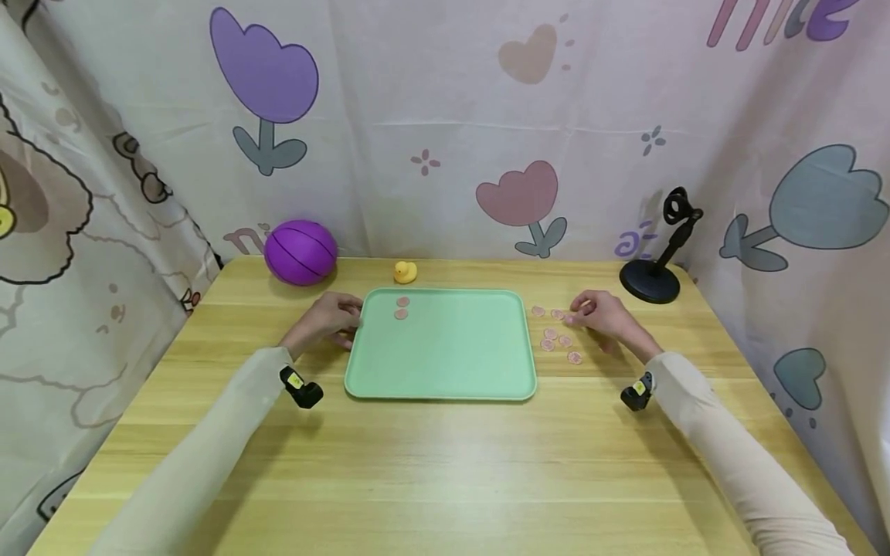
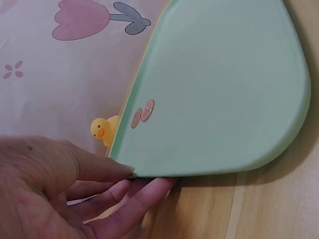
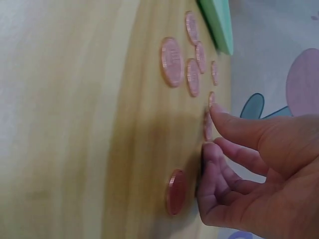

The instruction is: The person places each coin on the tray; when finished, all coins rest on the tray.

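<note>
**Hands at tray and coins**

The left hand (image 1: 330, 320) rests relaxed fingers against the flat mint-green plastic tray (image 1: 445, 378) at its nine o'clock edge on the pale wooden desk (image 1: 445, 471). At three o'clock, the right hand (image 1: 606, 318) curls its grip, pinching among small round pink coins (image 1: 562, 338).
</note>
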`<state>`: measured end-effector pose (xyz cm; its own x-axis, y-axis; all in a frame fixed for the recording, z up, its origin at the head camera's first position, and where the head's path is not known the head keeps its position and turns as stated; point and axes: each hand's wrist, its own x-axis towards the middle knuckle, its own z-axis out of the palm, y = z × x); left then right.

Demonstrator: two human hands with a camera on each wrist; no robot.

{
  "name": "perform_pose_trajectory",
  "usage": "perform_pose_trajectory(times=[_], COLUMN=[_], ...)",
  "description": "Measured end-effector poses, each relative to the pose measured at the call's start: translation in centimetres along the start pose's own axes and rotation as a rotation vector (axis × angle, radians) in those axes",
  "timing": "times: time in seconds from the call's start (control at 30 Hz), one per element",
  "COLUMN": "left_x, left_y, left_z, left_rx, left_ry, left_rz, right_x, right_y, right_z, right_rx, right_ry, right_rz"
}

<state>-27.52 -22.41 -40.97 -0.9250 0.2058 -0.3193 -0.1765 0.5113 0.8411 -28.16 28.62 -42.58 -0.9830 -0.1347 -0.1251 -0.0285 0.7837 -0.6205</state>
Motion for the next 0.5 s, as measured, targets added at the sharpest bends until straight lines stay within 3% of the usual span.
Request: perform_pose_trajectory(times=[0.23, 0.5], left_x=[0.08, 0.13], left_y=[0.16, 0.33], left_z=[0.23, 0.48], left_rx=[-0.003, 0.026], left_ry=[0.0, 0.007], left_rz=[-0.01, -0.006], right_x=[0.21, 0.6], right_y=[0.22, -0.08], right_z=[0.46, 0.07], right_rx=[-0.013, 0.003], right_ry=[0.037, 0.023], right_rz=[0.006, 0.018])
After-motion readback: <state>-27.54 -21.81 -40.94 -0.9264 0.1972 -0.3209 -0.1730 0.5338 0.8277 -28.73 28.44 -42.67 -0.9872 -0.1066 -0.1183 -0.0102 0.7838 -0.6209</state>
